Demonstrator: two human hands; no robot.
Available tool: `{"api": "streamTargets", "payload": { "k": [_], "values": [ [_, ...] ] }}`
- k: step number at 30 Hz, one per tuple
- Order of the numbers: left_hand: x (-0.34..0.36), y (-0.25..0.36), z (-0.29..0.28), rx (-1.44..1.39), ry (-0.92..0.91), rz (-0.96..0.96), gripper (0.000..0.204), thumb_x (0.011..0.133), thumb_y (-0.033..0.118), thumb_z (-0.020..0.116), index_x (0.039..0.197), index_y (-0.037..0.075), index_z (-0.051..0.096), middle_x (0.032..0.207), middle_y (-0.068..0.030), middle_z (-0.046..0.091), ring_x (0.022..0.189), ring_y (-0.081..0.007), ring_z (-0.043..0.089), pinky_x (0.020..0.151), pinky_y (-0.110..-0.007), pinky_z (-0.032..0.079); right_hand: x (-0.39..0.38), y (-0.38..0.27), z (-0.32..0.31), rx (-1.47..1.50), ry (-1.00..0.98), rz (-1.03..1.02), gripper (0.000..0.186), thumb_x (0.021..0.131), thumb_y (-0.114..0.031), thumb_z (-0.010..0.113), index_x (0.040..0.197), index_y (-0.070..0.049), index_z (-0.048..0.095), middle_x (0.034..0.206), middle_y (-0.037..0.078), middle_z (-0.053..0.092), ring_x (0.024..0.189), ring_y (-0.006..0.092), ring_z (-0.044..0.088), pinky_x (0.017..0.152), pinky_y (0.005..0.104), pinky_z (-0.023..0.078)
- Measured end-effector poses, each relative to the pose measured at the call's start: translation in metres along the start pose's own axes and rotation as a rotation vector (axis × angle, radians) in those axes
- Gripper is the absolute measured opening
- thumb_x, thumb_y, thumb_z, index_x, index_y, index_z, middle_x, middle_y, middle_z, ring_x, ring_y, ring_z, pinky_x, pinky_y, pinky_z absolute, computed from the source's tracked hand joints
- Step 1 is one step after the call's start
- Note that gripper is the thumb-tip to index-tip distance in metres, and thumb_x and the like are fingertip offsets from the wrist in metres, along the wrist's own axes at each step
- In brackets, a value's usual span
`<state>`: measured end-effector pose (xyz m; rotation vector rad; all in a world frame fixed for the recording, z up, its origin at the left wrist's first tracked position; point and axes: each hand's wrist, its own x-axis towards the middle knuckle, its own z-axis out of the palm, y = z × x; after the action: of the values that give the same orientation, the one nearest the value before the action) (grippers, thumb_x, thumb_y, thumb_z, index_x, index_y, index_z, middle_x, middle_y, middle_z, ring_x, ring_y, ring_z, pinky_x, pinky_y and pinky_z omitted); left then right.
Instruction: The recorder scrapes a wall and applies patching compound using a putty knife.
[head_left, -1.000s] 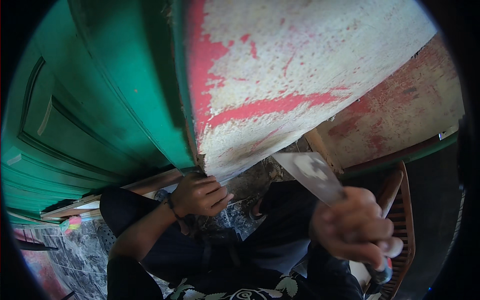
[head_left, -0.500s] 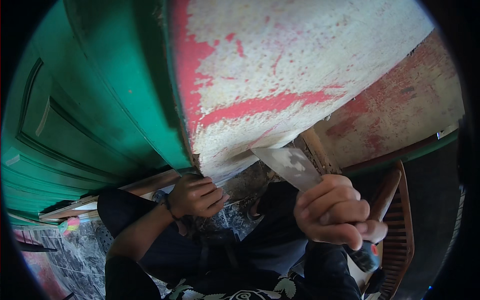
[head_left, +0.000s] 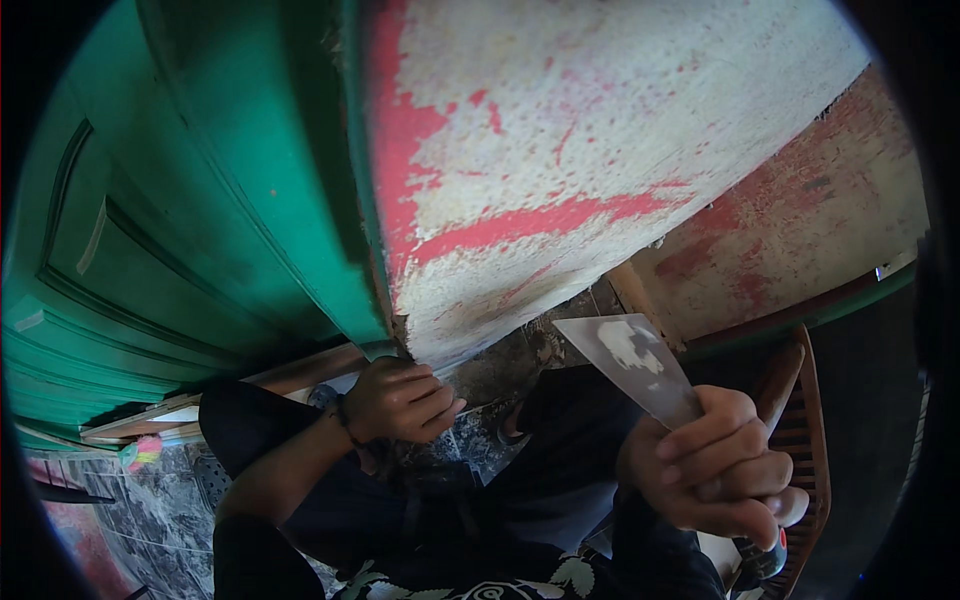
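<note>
My right hand (head_left: pixel 715 465) grips a putty knife (head_left: pixel 632 365), fingers wrapped round its handle. The wide metal blade points up and left, with a whitish smear of filler on its face, and stands apart from the wall. Ahead is a wall (head_left: pixel 600 130) with patchy white filler over red paint. My left hand (head_left: pixel 405 402) is closed low beside the wall's bottom corner, next to the green door frame. A small greyish flat edge (head_left: pixel 380 349) shows just above its knuckles; whether the fingers hold it is hidden.
A green panelled door (head_left: pixel 150 230) stands on the left. A wooden slatted chair (head_left: pixel 812 430) is at the right, with a dark rounded object (head_left: pixel 765 560) by it. A pink and yellow brush-like thing (head_left: pixel 140 452) lies on the dark stained floor (head_left: pixel 150 510).
My right hand has drawn the putty knife down and right, away from the wall, and its smeared blade face shows more fully. My left hand has shifted slightly, staying closed.
</note>
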<state>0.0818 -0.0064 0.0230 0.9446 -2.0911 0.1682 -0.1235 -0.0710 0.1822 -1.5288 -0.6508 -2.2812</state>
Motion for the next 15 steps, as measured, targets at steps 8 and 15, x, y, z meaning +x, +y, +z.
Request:
{"api": "streamTargets", "payload": {
  "k": [8, 15],
  "values": [
    [-0.005, -0.003, 0.001, 0.002, -0.018, 0.022, 0.019, 0.077, 0.017, 0.075, 0.065, 0.013, 0.061, 0.063, 0.0025, 0.058, 0.058, -0.0124, 0.06, 0.051, -0.027, 0.049, -0.001, -0.002, 0.006, -0.055, -0.1, 0.115, 0.024, 0.105, -0.031, 0.047, 0.098, -0.01, 0.038, 0.064, 0.0, 0.043, 0.045, 0.0085, 0.046, 0.036, 0.0207, 0.041],
    [-0.005, 0.001, 0.005, 0.001, -0.006, -0.001, 0.018, 0.078, 0.017, 0.075, 0.066, 0.013, 0.062, 0.063, 0.0023, 0.059, 0.06, -0.0131, 0.061, 0.054, -0.028, 0.051, -0.021, 0.008, 0.003, -0.158, -0.239, 0.229, 0.03, 0.101, -0.026, 0.057, 0.101, -0.008, 0.034, 0.068, 0.007, 0.054, 0.044, 0.0145, 0.056, 0.033, 0.0264, 0.05]
  ]
}}
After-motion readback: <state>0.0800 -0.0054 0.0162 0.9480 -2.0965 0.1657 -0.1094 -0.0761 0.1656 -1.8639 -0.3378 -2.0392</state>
